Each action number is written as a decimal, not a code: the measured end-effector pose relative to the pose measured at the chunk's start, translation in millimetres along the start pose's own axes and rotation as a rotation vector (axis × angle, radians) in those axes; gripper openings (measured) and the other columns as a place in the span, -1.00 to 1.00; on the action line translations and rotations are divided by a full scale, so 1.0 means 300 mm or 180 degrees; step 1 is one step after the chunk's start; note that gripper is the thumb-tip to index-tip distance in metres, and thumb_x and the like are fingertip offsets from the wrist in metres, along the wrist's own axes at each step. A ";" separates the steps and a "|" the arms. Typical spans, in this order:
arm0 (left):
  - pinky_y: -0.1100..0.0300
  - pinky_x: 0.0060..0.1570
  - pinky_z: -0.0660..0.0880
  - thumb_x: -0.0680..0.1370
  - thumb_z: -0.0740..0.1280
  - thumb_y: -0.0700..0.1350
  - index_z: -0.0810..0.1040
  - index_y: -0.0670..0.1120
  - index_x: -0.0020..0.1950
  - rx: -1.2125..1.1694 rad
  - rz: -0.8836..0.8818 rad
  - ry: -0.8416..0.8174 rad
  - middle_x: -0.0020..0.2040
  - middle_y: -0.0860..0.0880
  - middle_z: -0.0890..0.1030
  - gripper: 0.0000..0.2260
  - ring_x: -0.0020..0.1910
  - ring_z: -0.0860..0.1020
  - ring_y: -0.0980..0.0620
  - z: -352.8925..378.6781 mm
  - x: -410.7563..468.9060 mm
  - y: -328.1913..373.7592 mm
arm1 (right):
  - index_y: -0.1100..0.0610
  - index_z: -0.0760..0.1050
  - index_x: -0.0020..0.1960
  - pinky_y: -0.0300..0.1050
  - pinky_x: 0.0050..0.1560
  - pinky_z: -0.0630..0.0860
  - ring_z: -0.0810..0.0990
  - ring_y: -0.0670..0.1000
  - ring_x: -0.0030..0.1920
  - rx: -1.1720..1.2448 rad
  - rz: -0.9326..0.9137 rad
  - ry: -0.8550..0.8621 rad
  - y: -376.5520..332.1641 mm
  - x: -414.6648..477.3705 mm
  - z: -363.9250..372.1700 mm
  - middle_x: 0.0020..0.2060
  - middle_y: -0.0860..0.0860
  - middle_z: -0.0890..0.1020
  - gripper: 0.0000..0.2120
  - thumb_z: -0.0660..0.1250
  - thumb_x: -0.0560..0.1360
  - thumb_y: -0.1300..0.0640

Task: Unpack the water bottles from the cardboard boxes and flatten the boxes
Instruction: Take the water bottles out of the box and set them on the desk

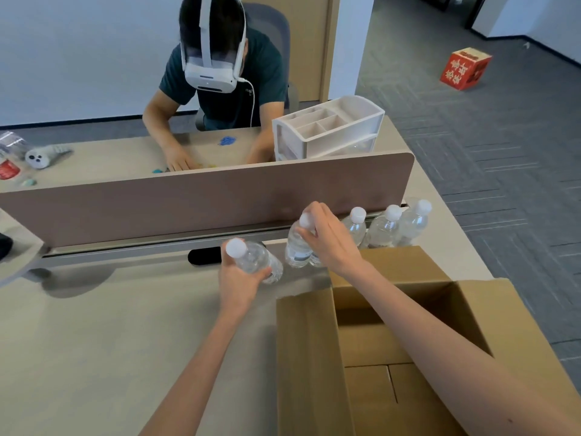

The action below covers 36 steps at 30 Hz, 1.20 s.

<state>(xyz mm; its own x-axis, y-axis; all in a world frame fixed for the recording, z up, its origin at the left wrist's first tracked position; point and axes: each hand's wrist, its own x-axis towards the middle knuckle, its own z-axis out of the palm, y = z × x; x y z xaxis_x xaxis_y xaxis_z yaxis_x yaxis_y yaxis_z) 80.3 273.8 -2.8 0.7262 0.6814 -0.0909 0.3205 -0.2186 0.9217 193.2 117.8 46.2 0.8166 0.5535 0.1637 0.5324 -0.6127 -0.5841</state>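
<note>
Brown cardboard box point(308, 357) sits closest, at the lower right of the pale wood-grain desk point(94, 341), with its top flaps folded outward and its inside open to view. Both bare forearms reach forward, the right one passing over the box.

Past the box's left flap, the left hand point(242, 278) is wrapped around the body of a clear plastic water bottle with a white cap point(254, 258). That bottle is tilted with its cap leaning to the left; whether its base touches the desk I cannot tell. Just beside it to the right, the right hand point(330, 237) grasps the neck and cap of a second clear water bottle point(297, 247), which stands upright near the beige desk partition point(188, 199). Another bottle base shows just beside it, partly hidden by the hand.

Further right, three more white-capped bottles point(385, 228) stand in a row along the partition, behind the box's far flap.

Across the partition a seated person wearing a white headset point(210, 73) rests both hands on the far desk, beside a white plastic drawer organiser point(330, 130). A grey plush seal toy point(44, 155) lies at the far left, and a red printed carton point(465, 69) stands on the grey carpet.
</note>
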 end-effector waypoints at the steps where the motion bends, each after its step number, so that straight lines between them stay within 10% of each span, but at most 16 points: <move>1: 0.54 -0.25 0.31 0.27 0.62 -0.31 0.38 -0.11 0.27 0.0023 -0.0023 -0.0018 -0.10 0.23 0.45 -0.33 -0.08 0.48 0.05 0.003 0.006 -0.008 | 0.13 0.33 0.14 -0.17 -0.19 0.37 0.46 0.02 -0.13 -0.0092 0.0000 -0.0081 0.003 0.008 0.012 0.03 0.02 0.46 -0.79 0.27 0.60 0.05; 7: 0.60 -0.28 0.31 0.30 0.60 -0.32 0.36 -0.03 0.19 0.0042 -0.0152 -0.0164 -0.13 0.23 0.47 -0.40 -0.21 0.45 0.40 0.015 0.035 -0.036 | 0.15 0.34 0.19 -0.19 -0.25 0.30 0.43 0.02 -0.20 -0.0444 -0.0070 -0.0253 0.001 0.046 0.057 0.03 0.04 0.45 -0.77 0.28 0.60 0.09; 14: 0.51 -0.29 0.32 0.30 0.60 -0.29 0.39 -0.06 0.26 0.0087 -0.0168 -0.0204 -0.12 0.21 0.49 -0.37 -0.10 0.50 0.06 0.038 0.068 -0.056 | 0.18 0.33 0.25 -0.15 -0.24 0.26 0.37 0.04 -0.23 -0.0756 0.0145 -0.0324 0.011 0.071 0.085 0.08 0.10 0.48 -0.70 0.25 0.61 0.05; 25: 0.49 -0.29 0.32 0.28 0.60 -0.30 0.33 0.06 0.16 0.0171 -0.0224 -0.0293 -0.11 0.21 0.49 -0.37 -0.10 0.49 0.07 0.067 0.104 -0.067 | 0.17 0.32 0.29 -0.10 -0.26 0.27 0.49 0.11 -0.19 -0.1091 0.0276 -0.0373 0.008 0.091 0.093 0.09 0.10 0.49 -0.68 0.22 0.62 0.02; 36: 0.05 -0.11 0.52 0.30 0.57 -0.17 0.30 0.07 0.22 0.0722 -0.0121 -0.0386 0.03 0.04 0.54 -0.37 -0.03 0.53 -0.08 0.169 0.161 -0.062 | 0.08 0.24 0.39 0.02 -0.28 0.50 0.56 0.12 -0.21 -0.0640 0.0201 -0.0152 0.078 -0.010 0.069 0.04 0.00 0.56 -0.63 0.19 0.61 0.17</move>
<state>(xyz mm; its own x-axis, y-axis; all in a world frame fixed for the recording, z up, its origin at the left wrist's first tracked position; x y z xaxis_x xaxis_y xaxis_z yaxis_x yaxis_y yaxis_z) 140.3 275.2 -43.4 0.7742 0.6065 -0.1810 0.4673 -0.3548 0.8098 198.6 113.4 15.6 0.8408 0.5336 0.0912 0.5182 -0.7445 -0.4209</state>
